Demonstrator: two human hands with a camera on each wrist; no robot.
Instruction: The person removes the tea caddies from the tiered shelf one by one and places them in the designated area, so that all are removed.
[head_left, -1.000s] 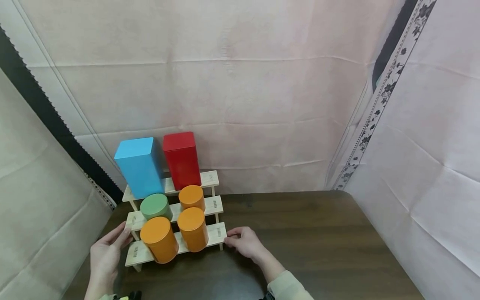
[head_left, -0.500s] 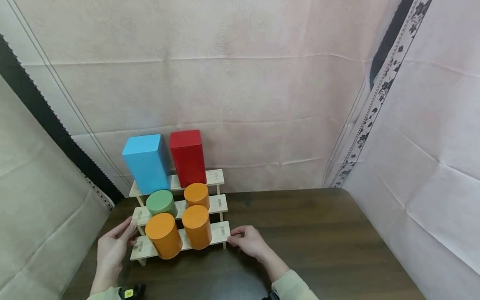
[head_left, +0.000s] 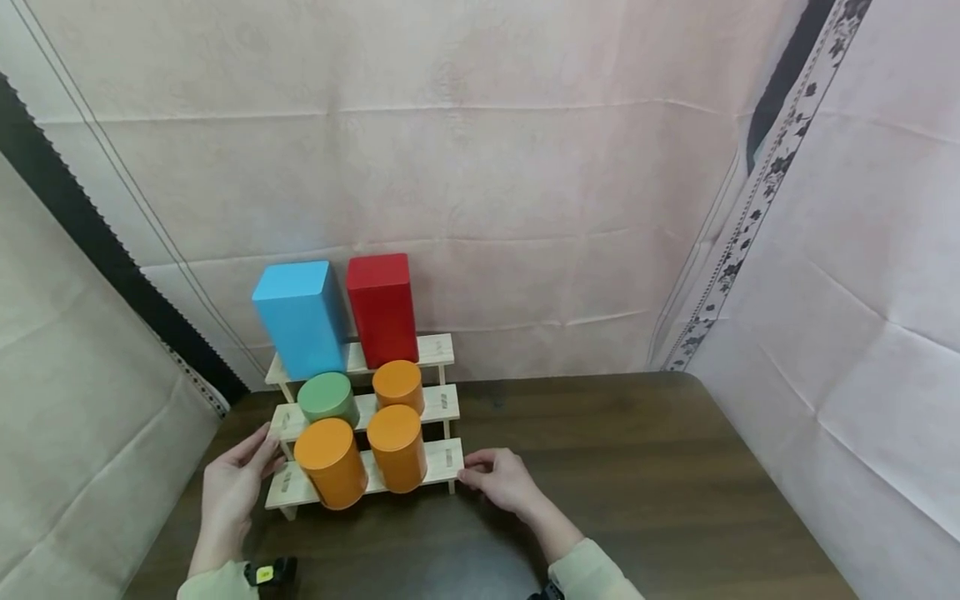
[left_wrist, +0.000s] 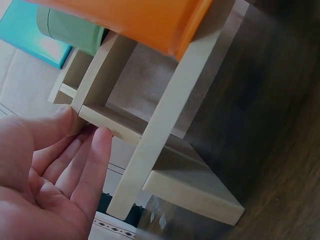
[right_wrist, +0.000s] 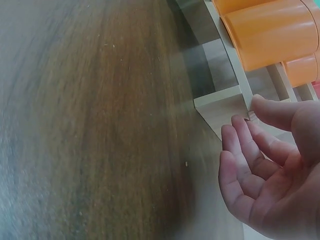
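Matt wooden rack, smooth plastic-looking canisters, wood-grained tabletop, creased cloth

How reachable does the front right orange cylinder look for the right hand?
Probably yes: the right hand would need to release the wooden stand, but nothing visible lies between that hand and the front right orange cylinder.

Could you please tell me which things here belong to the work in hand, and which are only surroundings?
Part of the work:
stepped wooden rack, held by the left grip and right grip
blue block, red block, green cylinder, three orange cylinders, all standing on the rack

Only surroundings:
dark wooden table
pale cloth behind and at the sides
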